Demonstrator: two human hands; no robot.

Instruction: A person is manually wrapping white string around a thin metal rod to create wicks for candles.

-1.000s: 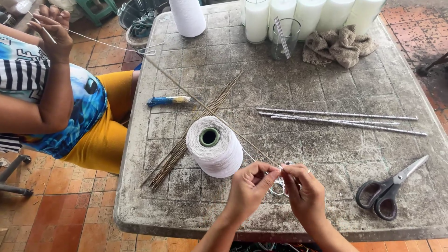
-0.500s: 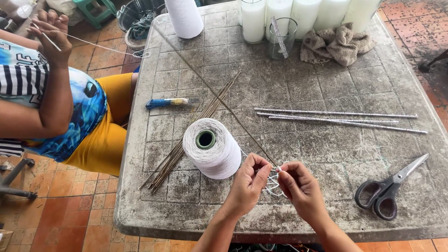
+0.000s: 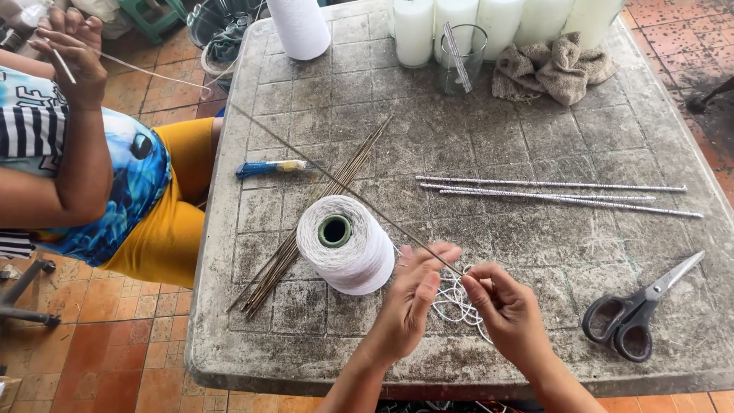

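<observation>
Both hands meet just in front of the spool of white string (image 3: 344, 243), near the front edge of the grey stone bench (image 3: 535, 107). The left hand (image 3: 413, 302) is loosely curled, its fingers (image 3: 428, 260) half spread beside a long thin rod (image 3: 336, 183). The right hand (image 3: 508, 310) pinches the near end of that rod with thumb and forefinger closed tight. A small tangle of white string (image 3: 453, 302) lies between the two hands, touching the bench.

The rod slants away from the hands, passing just behind the spool toward the far left corner. A bundle of thin sticks (image 3: 313, 222) lies to the left of the spool, and a blue-handled tool (image 3: 271, 168) lies beyond it. Right of the spool lie silvery wrapped rods (image 3: 558, 191), and black scissors (image 3: 638, 310) sit farther right. White candles (image 3: 413, 30) stand well behind the spool. Another person's hand (image 3: 73, 50), far left of the spool, holds a strand.
</observation>
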